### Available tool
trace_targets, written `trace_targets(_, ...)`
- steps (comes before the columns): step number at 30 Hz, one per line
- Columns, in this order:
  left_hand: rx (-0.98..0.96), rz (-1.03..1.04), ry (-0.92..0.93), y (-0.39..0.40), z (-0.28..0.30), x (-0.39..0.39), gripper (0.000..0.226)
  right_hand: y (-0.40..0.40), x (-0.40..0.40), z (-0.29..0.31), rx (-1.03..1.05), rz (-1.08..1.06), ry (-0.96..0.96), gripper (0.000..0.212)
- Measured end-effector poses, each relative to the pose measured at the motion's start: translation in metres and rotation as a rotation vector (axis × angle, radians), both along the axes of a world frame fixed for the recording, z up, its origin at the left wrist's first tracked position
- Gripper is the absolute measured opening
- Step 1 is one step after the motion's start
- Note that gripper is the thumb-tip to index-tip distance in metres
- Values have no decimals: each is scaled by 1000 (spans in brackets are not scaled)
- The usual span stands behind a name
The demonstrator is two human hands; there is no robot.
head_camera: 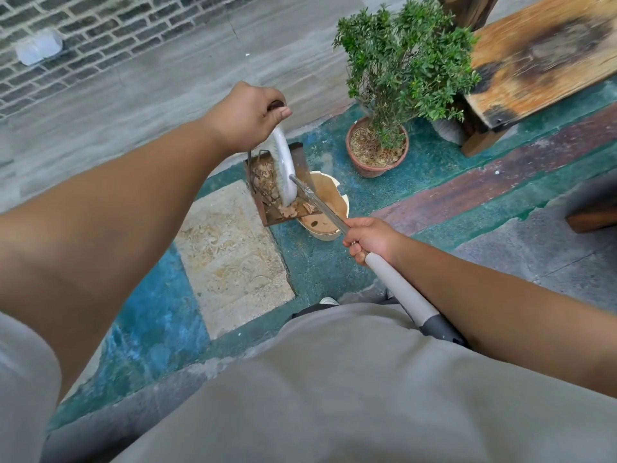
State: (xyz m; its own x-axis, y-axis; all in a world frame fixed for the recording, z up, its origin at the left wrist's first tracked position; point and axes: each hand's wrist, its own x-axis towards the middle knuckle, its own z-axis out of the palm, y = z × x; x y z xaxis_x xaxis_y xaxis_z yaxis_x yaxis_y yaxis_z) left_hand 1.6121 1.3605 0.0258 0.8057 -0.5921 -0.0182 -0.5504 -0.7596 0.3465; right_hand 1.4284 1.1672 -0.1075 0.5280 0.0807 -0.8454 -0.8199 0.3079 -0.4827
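Observation:
My left hand (248, 115) grips the dark handle at the top of a rusty metal dustpan (267, 192), which is lifted and tilted. Dry leaves (263, 177) lie in the pan. My right hand (370, 240) grips the metal pole (320, 205) of a long brush just above its grey grip (400, 289). The white brush head (285, 165) rests against the leaves inside the pan. Under the pan's lower edge stands a cream bucket (344, 203) with a brown inside.
A potted green shrub (380, 145) stands just right of the bucket. A weathered wooden bench (541, 65) is at the upper right. A pale stone slab (230, 255) sits in the teal floor, with grey pavement and a brick wall beyond. My shoe tip (329, 300) shows below.

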Motion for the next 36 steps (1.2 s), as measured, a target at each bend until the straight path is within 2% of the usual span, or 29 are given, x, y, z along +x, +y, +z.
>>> trace_targets(9, 24, -14, 16, 7, -1, -9, 36, -23, -22, -8, -10, -12, -2, 51)
trace_targets(15, 28, 8, 7, 11, -1, -10, 36, -35, -37, 1, 32, -111, 55, 59)
trace_targets(18, 34, 12, 14, 14, 1, -10, 36, -30, -39, 8, 28, -74, 29, 61)
trace_targets(22, 42, -4, 33, 15, 4, -10, 34, -22, -33, 16, -197, 198, -90, 58)
trace_targets(26, 32, -7, 29, 16, 7, -9, 33, -24, -26, 26, -586, 662, -279, 35)
trace_targets(29, 23, 10, 18, 20, 7, -8, 34, -27, -23, 29, -820, 925, -311, 25)
trace_targets(36, 33, -27, 25, 14, 9, -13, 34, -13, 4, 30, -945, 1108, -303, 13)
